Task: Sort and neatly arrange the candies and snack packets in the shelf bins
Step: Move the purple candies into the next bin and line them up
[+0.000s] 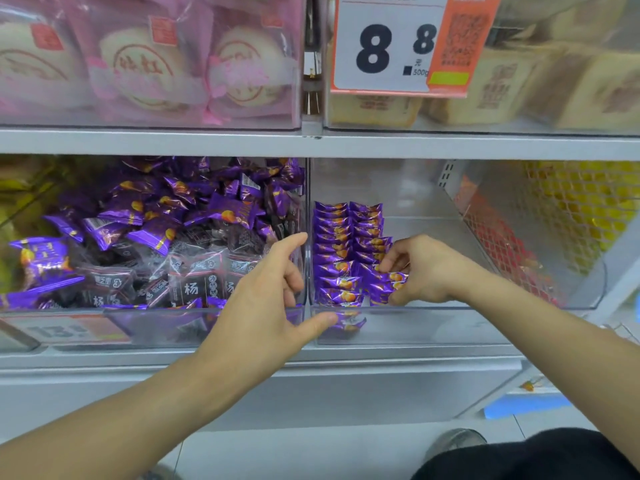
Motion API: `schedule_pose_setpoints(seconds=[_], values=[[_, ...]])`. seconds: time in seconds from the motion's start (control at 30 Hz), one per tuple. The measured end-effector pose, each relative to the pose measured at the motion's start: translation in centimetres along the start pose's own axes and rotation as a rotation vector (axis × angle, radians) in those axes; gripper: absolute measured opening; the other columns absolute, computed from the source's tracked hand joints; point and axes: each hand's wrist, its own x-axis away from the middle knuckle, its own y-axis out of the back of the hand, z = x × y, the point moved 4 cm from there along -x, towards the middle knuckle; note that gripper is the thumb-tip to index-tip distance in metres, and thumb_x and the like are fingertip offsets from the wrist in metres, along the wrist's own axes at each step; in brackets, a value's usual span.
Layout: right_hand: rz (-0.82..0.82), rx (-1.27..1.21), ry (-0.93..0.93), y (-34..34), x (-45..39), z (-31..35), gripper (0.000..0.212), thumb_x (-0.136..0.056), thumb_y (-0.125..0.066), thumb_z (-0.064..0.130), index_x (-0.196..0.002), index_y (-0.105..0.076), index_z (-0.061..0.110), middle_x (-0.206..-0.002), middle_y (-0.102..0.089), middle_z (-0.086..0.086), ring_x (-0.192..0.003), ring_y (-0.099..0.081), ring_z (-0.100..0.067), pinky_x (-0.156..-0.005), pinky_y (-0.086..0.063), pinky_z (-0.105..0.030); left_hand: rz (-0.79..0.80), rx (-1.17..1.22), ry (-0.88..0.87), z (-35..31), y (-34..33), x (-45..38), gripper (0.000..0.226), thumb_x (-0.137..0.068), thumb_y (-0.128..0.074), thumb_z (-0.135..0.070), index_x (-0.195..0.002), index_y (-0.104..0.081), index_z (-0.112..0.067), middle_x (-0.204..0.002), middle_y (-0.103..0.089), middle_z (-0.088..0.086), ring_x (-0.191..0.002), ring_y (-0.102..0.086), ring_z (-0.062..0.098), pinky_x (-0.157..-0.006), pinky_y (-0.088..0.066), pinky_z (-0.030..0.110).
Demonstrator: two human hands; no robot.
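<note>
1. Your right hand [420,271] pinches a shiny purple foil candy packet [389,282] at the front of the second row in the clear plastic right bin [450,306]; tuck it flush against the neat rows.
2. Your left hand [273,299] hovers with its grip released, fingers loose, over the jumbled left bin [86,327].

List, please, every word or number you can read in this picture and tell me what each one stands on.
"8.8": price sign on the upper right bin.
"元" and "500g": same sign, below the price.
"杨": dark packets in the left bin.
"13": blurred tag on the left bin's front; the rest is unreadable.
Sign's top line, its orange QR panel, cake stamps and purple candies: too blurred or small.
</note>
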Motion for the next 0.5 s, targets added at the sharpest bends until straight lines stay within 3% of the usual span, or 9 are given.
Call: schedule_pose_setpoints(seconds=[0.23, 0.4, 0.5], values=[[-0.019, 0.105, -0.034, -0.64, 0.01, 0.74, 0.042, -0.066, -0.087, 0.023, -0.103, -0.064, 0.02, -0.097, -0.06, 0.003, -0.089, -0.057, -0.018, -0.071, -0.041, -0.023, -0.008, -0.036, -0.008, 0.34, -0.1, 0.12, 0.092, -0.071, -0.086, -0.03, -0.146, -0.032, -0.035, -0.076, -0.054, -0.011, -0.077, -0.055, 0.008, -0.069, -0.049, 0.027], [-0.008, 0.126, -0.043, -0.42, 0.49, 0.43, 0.042, -0.07, -0.086, 0.031, -0.103, -0.064, 0.016, -0.092, -0.058, 0.004, -0.086, -0.055, -0.018, -0.07, -0.039, -0.022, -0.047, -0.058, 0.028, 0.73, -0.17, 0.21, 0.063, -0.067, -0.087, -0.035, -0.111, -0.042, -0.036, -0.073, -0.056, -0.012, -0.072, -0.055, 0.006, -0.063, -0.051, 0.034], [-0.007, 0.113, -0.038, -0.49, 0.55, 0.53, 0.041, -0.07, -0.086, 0.03, -0.103, -0.065, 0.016, -0.094, -0.058, 0.005, -0.086, -0.055, -0.018, -0.071, -0.04, -0.022, -0.046, -0.075, 0.03, 0.83, -0.25, 0.11, 0.058, -0.066, -0.086, -0.038, -0.103, -0.042, -0.036, -0.074, -0.056, -0.013, -0.071, -0.054, 0.004, -0.062, -0.05, 0.033]])
